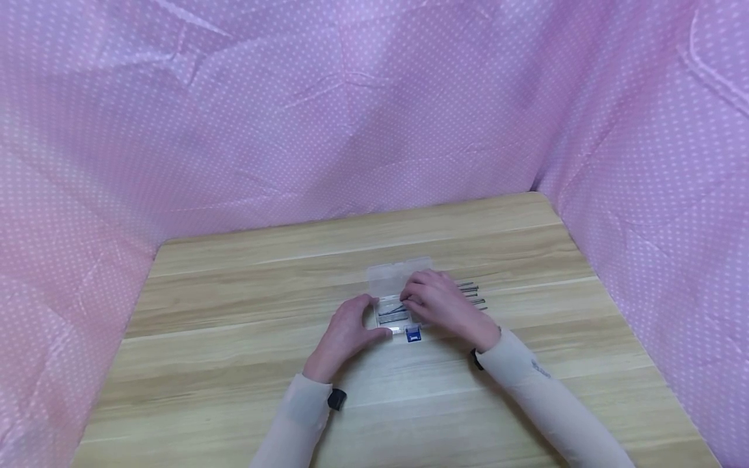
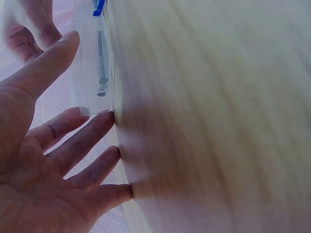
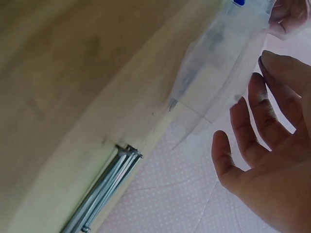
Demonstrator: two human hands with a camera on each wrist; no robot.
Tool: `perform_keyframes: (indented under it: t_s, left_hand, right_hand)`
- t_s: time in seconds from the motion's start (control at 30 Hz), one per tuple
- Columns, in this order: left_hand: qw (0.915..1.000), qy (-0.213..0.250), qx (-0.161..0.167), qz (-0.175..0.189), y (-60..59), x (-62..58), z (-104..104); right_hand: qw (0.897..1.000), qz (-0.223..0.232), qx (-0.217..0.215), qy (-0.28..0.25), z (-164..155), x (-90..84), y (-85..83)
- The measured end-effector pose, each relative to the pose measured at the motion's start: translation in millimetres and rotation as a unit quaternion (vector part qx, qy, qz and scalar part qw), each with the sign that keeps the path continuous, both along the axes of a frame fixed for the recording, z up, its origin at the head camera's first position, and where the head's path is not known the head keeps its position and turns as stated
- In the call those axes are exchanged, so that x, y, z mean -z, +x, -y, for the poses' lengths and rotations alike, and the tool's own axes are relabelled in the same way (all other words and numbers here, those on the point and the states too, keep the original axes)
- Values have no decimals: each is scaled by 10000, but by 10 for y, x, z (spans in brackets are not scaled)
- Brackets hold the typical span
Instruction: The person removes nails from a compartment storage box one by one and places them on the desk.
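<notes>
Two pale long sleeves (image 1: 295, 422) come in from the bottom of the head view, nearest the camera. Pink cloth (image 1: 292, 97) with white dots hangs in folds behind and along both sides of a light wood-grain surface (image 1: 222, 364). Both bare hands meet over a small object right of the surface's middle. Left hand (image 1: 350, 323): grasping the left end of a clear plastic box (image 2: 89, 68), thumb at the near edge, index finger at the far corner, the others spread. Right hand (image 1: 435, 299): fingers bent over the box's right part; whether they pinch anything cannot be told. Resting on the surface, the box has its frosted lid (image 1: 389, 279) folded open on the far side. Right of it lie several loose metal rods (image 3: 105, 187), roughly side by side; a few more thin rods (image 2: 100, 56) are inside the box. Smallest is a blue tab (image 1: 413, 334) at the near edge.
</notes>
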State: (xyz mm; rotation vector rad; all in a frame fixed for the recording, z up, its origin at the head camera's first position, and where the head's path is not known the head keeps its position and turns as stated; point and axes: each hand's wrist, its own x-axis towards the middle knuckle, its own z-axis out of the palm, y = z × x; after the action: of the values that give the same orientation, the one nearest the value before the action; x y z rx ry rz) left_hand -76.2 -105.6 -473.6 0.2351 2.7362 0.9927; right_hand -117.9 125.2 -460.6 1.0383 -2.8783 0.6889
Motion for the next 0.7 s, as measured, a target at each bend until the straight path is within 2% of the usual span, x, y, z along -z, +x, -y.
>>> perform_keyframes:
  t_s: [0.3, 0.7]
  left_hand:
    - [10000, -1, 9, -20, -15, 3, 10]
    - [10000, 10, 8, 40, -21, -4, 11]
  right_hand:
    - [9995, 137, -185, 206, 42, 3, -73]
    - [9960, -8, -877, 176, 60, 45, -217]
